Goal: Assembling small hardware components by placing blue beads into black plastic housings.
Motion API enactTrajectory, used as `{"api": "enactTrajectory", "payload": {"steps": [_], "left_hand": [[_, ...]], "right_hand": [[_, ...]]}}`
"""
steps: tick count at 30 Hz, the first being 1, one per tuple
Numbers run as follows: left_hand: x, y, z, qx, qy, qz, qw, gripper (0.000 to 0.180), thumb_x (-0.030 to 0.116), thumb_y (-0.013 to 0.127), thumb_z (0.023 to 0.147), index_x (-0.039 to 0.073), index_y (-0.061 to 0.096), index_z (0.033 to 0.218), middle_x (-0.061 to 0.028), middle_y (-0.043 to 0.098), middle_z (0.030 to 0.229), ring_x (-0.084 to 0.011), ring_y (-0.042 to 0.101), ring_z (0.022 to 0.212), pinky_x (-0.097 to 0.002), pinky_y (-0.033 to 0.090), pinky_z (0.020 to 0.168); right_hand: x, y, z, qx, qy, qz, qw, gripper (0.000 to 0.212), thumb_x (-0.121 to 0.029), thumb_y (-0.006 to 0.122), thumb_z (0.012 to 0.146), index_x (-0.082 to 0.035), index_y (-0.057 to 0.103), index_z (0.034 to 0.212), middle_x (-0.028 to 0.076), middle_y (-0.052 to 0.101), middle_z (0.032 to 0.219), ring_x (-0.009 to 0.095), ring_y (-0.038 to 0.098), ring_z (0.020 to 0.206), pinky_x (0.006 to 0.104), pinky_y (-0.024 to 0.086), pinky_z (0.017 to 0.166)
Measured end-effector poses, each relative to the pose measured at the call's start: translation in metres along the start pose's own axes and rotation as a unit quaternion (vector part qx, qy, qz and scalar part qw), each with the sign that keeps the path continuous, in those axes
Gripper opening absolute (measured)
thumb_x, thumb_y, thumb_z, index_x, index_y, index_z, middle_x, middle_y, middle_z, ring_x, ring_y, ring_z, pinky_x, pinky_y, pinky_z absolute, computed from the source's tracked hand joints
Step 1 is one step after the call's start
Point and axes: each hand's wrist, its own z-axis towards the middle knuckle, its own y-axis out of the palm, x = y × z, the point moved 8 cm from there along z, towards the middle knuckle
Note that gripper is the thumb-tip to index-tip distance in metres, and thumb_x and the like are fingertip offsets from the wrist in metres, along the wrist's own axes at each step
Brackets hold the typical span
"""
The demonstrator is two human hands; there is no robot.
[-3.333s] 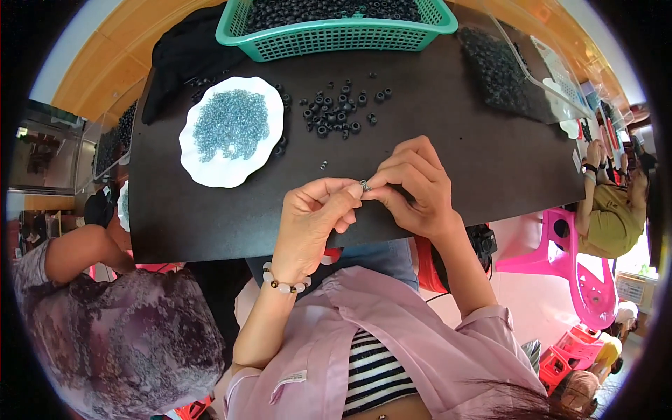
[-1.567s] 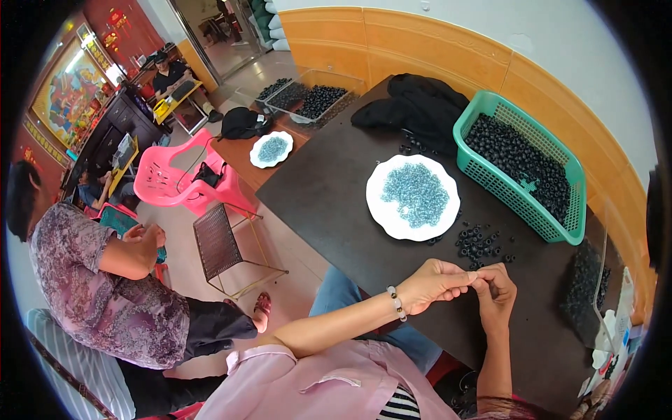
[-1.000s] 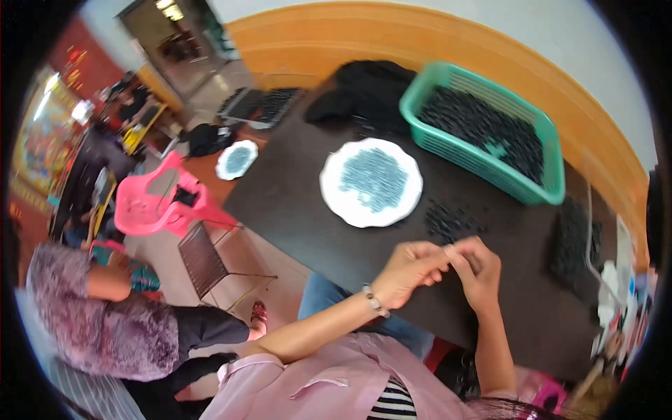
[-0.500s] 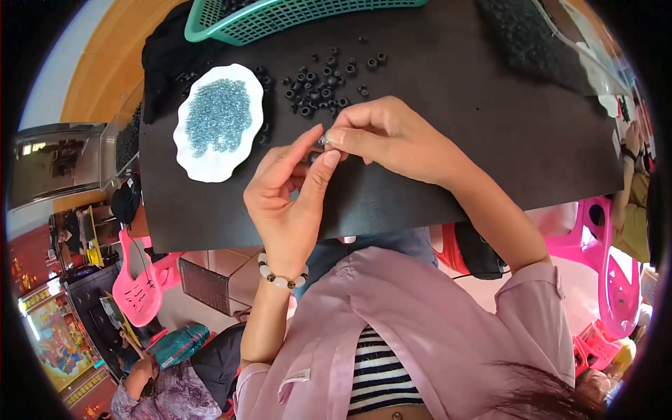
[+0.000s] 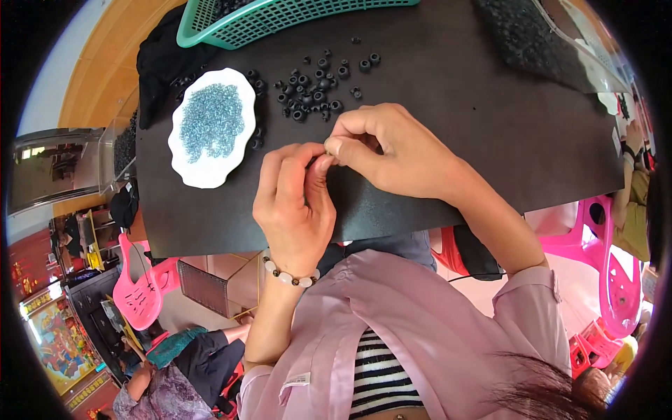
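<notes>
My left hand [image 5: 297, 203], a beaded bracelet at its wrist, is closed in a pinch above the dark table. Its fingers hide the small black round part that showed in it a moment ago. The fingertips of my right hand [image 5: 406, 154] are pinched together and meet the left thumb and forefinger; what they hold is too small and covered to make out. Just beyond the hands lies a loose group of small black hollow round parts [image 5: 308, 91]. To the left, a white scalloped plate [image 5: 206, 175] carries a heap of small clear bluish pieces [image 5: 212, 122].
A green plastic basket [image 5: 280, 21] with black parts stands at the far edge. Black cloth [image 5: 154, 77] lies at the far left. A clear bin of dark parts [image 5: 525, 45] is at the far right. Pink chairs [image 5: 140, 290] and other people are around the table [image 5: 448, 91].
My left fingers have curled in and closed over the black part, which no longer shows. Both hands stay together, the left turned slightly. The view has shifted a little.
</notes>
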Motion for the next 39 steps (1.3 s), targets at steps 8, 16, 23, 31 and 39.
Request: {"api": "enactTrajectory", "payload": {"steps": [8, 16, 23, 31, 39], "left_hand": [[-0.001, 0.004, -0.001, 0.002, 0.003, 0.003, 1.000, 0.014, -0.003, 0.067, 0.082, 0.003, 0.064, 0.094, -0.0103, 0.061, 0.085, -0.0252, 0.061, 0.069, -0.0332, 0.049, 0.058], [-0.041, 0.021, -0.013, -0.045, -0.247, -0.212, 0.945, 0.014, 0.009, 0.063, 0.092, 0.001, 0.064, 0.104, -0.0052, 0.062, 0.082, -0.0112, 0.058, 0.065, -0.0236, 0.045, 0.057], [-0.053, 0.029, -0.024, -0.061, -0.355, -0.325, 0.875, 0.023, 0.015, 0.064, 0.094, -0.002, 0.066, 0.109, 0.0006, 0.063, 0.082, -0.0034, 0.053, 0.065, -0.0179, 0.044, 0.056], [-0.054, 0.023, -0.023, -0.050, -0.366, -0.327, 0.870, 0.018, 0.009, 0.070, 0.088, 0.000, 0.071, 0.104, 0.0012, 0.059, 0.075, -0.0035, 0.054, 0.062, -0.0175, 0.043, 0.054], [-0.065, 0.027, -0.030, -0.032, -0.451, -0.465, 0.761, 0.021, 0.007, 0.071, 0.087, -0.002, 0.070, 0.105, -0.0043, 0.068, 0.084, -0.0056, 0.057, 0.063, -0.0176, 0.044, 0.054]], "right_hand": [[0.015, 0.005, 0.001, -0.018, 0.046, 0.062, 0.997, 0.029, -0.016, 0.058, 0.094, 0.003, 0.057, 0.073, -0.002, 0.050, 0.063, 0.004, 0.043, 0.062, 0.0249, 0.036, 0.054], [0.008, 0.000, 0.004, 0.012, 0.026, 0.051, 0.998, 0.023, -0.015, 0.059, 0.093, 0.003, 0.062, 0.081, 0.001, 0.057, 0.067, 0.006, 0.049, 0.064, 0.0250, 0.041, 0.057], [0.001, -0.004, 0.004, 0.060, -0.065, -0.053, 0.995, 0.011, -0.013, 0.065, 0.088, -0.002, 0.069, 0.089, 0.006, 0.063, 0.075, 0.016, 0.055, 0.072, 0.0303, 0.045, 0.062], [0.000, -0.005, 0.004, 0.082, -0.102, -0.093, 0.987, 0.007, -0.009, 0.068, 0.085, -0.003, 0.071, 0.086, 0.007, 0.065, 0.073, 0.020, 0.058, 0.073, 0.0331, 0.046, 0.065], [-0.006, -0.009, 0.002, 0.117, -0.126, -0.067, 0.983, 0.005, -0.005, 0.070, 0.082, -0.003, 0.072, 0.086, 0.004, 0.064, 0.071, 0.016, 0.055, 0.070, 0.0292, 0.045, 0.061]]}}
